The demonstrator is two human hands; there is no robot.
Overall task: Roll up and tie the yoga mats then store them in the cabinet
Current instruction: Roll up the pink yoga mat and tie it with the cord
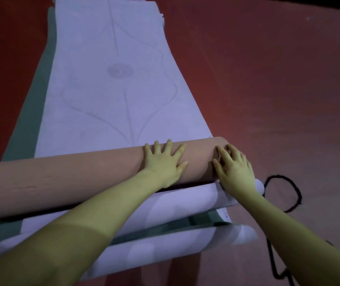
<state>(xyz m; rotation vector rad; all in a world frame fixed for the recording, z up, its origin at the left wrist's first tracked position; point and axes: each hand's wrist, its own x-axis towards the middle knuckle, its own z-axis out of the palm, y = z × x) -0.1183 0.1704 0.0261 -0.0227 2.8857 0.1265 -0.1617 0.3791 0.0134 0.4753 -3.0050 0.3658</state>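
Head view: my left hand (163,162) lies flat on top of the roll (72,178), fingers straight and fanned, pressing down without gripping; my right hand (234,168) rests at the roll's right end with fingers straight and slightly spread, touching the end face and squaring the layers. The roll is the wound part of a yoga mat (111,79), peach-brown on its outer face and lilac with faint curved line patterns on the face lying flat ahead of me on the red floor (278,89). A grey-green mat (35,96) shows under its left edge. To roll well, I judge that both palms should push evenly forward so the cylinder stays straight, while the right hand checks that the edge does not telescope. The surface looks matte, soft and slightly grippy. Nearer me lie two finished lilac rolls (177,205), smooth and tubular. A black cord (293,193), thin and limp, loops on the floor to my right, near for tying.
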